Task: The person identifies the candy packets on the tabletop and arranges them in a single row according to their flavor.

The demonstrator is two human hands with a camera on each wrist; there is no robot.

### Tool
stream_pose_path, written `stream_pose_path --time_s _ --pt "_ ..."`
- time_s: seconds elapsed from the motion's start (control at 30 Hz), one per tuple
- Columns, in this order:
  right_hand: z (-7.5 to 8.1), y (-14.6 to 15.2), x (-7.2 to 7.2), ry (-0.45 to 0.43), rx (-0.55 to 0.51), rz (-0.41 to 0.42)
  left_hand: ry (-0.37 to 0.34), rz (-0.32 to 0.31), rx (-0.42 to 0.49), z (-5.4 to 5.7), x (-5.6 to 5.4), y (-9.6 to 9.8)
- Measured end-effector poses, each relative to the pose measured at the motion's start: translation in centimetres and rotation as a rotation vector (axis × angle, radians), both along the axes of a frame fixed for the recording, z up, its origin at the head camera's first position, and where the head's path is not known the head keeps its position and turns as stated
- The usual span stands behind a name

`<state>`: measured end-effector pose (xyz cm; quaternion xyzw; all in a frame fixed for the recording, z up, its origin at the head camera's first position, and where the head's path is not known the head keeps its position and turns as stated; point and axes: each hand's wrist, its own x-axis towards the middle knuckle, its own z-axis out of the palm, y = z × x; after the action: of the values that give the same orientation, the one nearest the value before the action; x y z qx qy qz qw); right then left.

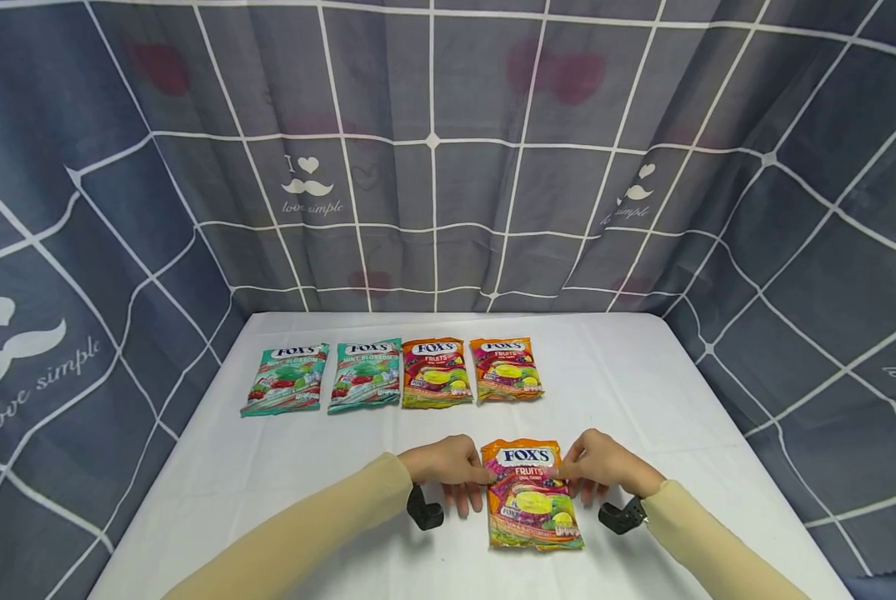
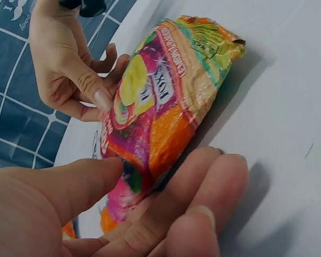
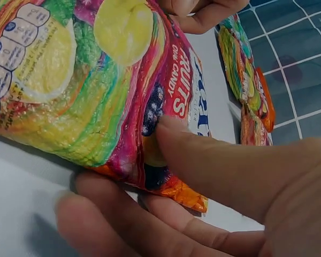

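An orange and purple candy bag [image 1: 532,500] marked FOX'S FRUITS stands out at the front of the white table, its printed face up. My left hand [image 1: 451,471] pinches its left edge, thumb on the printed face and fingers beneath. On the opposite edge my right hand [image 1: 601,467] pinches the bag the same way. The left wrist view shows the candy bag [image 2: 155,96] tilted, with a shadow on the cloth beside it. In the right wrist view my right thumb [image 3: 203,166] presses near the berry print.
Behind, a row holds two green mint candy bags [image 1: 286,381] [image 1: 365,375] and two orange fruit candy bags [image 1: 437,372] [image 1: 506,369]. A dark checked curtain [image 1: 387,183] encloses the white table [image 1: 305,483] at the back and sides.
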<state>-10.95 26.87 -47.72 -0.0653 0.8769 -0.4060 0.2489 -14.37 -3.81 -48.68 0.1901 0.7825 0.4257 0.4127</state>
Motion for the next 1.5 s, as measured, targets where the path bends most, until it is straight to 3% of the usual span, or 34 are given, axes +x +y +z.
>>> stream_pose_path --time_s 0.27,0.77,0.93,1.17,1.5 --pt "-0.2 0.1 0.0 -0.031 -0.031 0.053 0.012 0.010 0.009 -0.6 0.4 0.8" --pt "-0.1 0.3 0.1 -0.042 -0.042 0.027 0.059 0.017 -0.032 -0.5 0.4 1.7" --pt "0.0 0.5 0.2 -0.041 -0.042 0.027 0.115 0.008 -0.051 -0.2 0.2 2.0" --pt "0.5 0.9 -0.1 -0.041 -0.041 -0.001 0.140 0.026 -0.042 0.6 0.0 2.6" --pt "2.0 1.8 -2.1 -0.017 -0.026 -0.067 0.201 0.070 0.018 1.9 -1.4 3.7"
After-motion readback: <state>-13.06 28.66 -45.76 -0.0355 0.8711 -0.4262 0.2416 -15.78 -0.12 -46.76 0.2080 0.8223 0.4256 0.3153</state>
